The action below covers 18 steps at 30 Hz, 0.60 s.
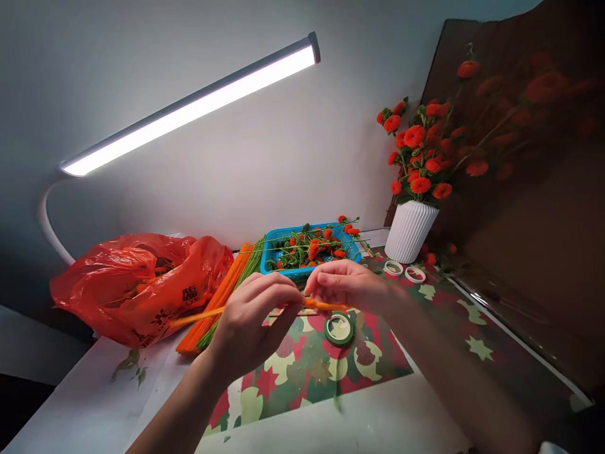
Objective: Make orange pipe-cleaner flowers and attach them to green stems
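An orange pipe cleaner (203,315) stretches between my two hands above the patterned mat. My left hand (258,309) is closed on it, and its long loose end sticks out to the left. The pinched fingers of my right hand (347,285) grip the other end, where the orange part (312,304) looks twisted or doubled. Just below my right hand lies a roll of green tape (338,344) on the mat (326,378). Behind my hands is a blue basket (265,252) holding green stems and small orange-red pipe-cleaner flowers (314,250).
Bundles of orange pipe cleaners (220,302) and green pipe cleaners (250,260) lie left, beside a red plastic bag (108,284). A white ribbed vase (411,230) of flowers (420,185) stands right, near two tape rolls (394,272). A lit lamp (198,104) hangs overhead.
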Available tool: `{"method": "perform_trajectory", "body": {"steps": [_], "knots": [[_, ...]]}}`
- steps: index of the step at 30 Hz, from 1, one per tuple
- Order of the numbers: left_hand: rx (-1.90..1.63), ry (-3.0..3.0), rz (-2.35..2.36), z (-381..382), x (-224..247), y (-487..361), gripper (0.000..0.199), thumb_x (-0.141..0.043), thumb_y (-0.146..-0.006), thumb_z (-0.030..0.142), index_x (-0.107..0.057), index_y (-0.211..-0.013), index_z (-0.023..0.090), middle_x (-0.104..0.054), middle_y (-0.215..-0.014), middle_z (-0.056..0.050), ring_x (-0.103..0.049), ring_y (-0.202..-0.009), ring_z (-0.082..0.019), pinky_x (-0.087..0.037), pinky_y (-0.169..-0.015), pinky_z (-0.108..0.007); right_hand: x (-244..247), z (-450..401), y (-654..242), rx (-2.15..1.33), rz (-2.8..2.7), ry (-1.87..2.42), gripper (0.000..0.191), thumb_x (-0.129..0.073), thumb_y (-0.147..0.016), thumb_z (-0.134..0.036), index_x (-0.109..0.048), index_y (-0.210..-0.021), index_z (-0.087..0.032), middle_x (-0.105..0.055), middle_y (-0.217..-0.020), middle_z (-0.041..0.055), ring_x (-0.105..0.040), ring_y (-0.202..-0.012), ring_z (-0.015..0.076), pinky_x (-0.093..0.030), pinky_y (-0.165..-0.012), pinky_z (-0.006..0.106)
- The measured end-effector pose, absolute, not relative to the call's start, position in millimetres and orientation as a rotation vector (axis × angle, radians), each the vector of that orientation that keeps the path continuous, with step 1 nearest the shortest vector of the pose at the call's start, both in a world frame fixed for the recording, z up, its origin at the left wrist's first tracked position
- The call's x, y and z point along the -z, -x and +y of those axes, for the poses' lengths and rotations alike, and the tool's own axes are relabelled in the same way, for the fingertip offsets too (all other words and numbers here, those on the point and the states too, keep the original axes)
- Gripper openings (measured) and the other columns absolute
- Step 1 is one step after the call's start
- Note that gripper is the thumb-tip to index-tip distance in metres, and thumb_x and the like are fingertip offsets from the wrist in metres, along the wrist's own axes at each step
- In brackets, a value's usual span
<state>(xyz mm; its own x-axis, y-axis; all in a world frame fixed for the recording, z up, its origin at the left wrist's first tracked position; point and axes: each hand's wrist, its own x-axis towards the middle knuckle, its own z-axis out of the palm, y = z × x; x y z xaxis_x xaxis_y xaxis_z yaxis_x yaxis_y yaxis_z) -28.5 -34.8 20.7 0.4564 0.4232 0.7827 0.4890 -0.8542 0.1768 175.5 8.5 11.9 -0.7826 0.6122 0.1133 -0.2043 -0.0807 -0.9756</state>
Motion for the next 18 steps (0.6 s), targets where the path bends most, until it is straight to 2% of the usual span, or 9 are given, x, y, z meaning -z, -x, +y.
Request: {"method": "perform_trajectory", "body": {"steps": [2,5,10,14,16,18], "knots": [[1.275,2.591,-0.641,-35,-19,30,0.01,-0.06,-0.085,0.008,-0.061,-0.089,0.018,-0.068,-0.08,-0.002,-0.06,-0.069,-0.013,-0.046,-0.068,-0.028,-6,15,-176,-2.176,-1.584,0.343,0.041,-0.064,-0.084,-0.051,-0.064,-0.088,-0.011,-0.063,-0.066,0.0021,-0.058,-0.054,0.0105,-0.045,-0.053,0.024],[1.14,2.572,-0.529,-35,-20,32,0.012,-0.056,-0.088,0.009,-0.062,-0.094,0.018,-0.07,-0.081,-0.003,-0.06,-0.068,-0.014,-0.044,-0.067,-0.029,4,19,-173,-2.385,-1.558,0.253,0.039,-0.071,-0.08,-0.048,-0.064,-0.082,-0.009,-0.062,-0.057,0.0007,-0.056,-0.049,0.0094,-0.043,-0.046,0.021],[1.047,2.568,-0.532,-35,-24,33,0.012,-0.053,-0.09,0.008,-0.06,-0.091,0.018,-0.069,-0.077,-0.002,-0.058,-0.066,-0.014,-0.042,-0.067,-0.029,9,17,-167,-2.388,-1.57,0.221,0.038,-0.077,-0.075,-0.045,-0.063,-0.075,-0.009,-0.059,-0.056,-0.0024,-0.051,-0.044,0.0057,-0.041,-0.044,0.019],[1.048,2.602,-0.695,-35,-23,32,0.009,-0.059,-0.087,0.01,-0.059,-0.089,0.018,-0.067,-0.078,-0.001,-0.057,-0.066,-0.013,-0.041,-0.066,-0.029,-3,10,-170,-2.049,-1.773,0.386,0.034,-0.071,-0.08,-0.043,-0.06,-0.073,-0.012,-0.055,-0.056,-0.0035,-0.048,-0.047,0.0055,-0.04,-0.047,0.019],[1.067,2.589,-0.786,-36,-21,31,0.009,-0.059,-0.086,0.01,-0.059,-0.086,0.018,-0.066,-0.077,0.0,-0.057,-0.065,-0.012,-0.04,-0.066,-0.029,-12,2,-174,-1.727,-1.944,0.51,0.03,-0.064,-0.087,-0.042,-0.06,-0.076,-0.013,-0.056,-0.059,-0.0027,-0.046,-0.049,0.0065,-0.037,-0.046,0.019],[1.095,2.577,-0.868,-37,-20,30,0.009,-0.058,-0.087,0.01,-0.059,-0.083,0.018,-0.066,-0.076,0.0,-0.056,-0.064,-0.012,-0.04,-0.065,-0.028,-19,-6,-176,-1.23,-2.15,0.612,0.024,-0.057,-0.092,-0.035,-0.06,-0.079,-0.014,-0.055,-0.062,-0.002,-0.046,-0.053,0.008,-0.036,-0.049,0.02]]}}
